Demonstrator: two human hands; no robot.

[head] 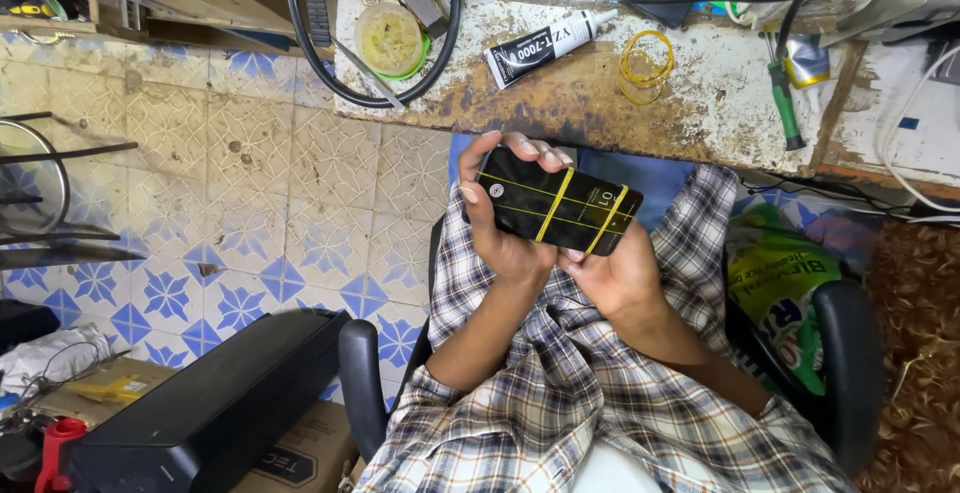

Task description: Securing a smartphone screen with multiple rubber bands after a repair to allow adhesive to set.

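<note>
My left hand (pixel 500 223), fingers curled and thumb extended alongside them; my right hand (pixel 615 278) cupped just beside, palm up; both forearms bent inward.
</note>
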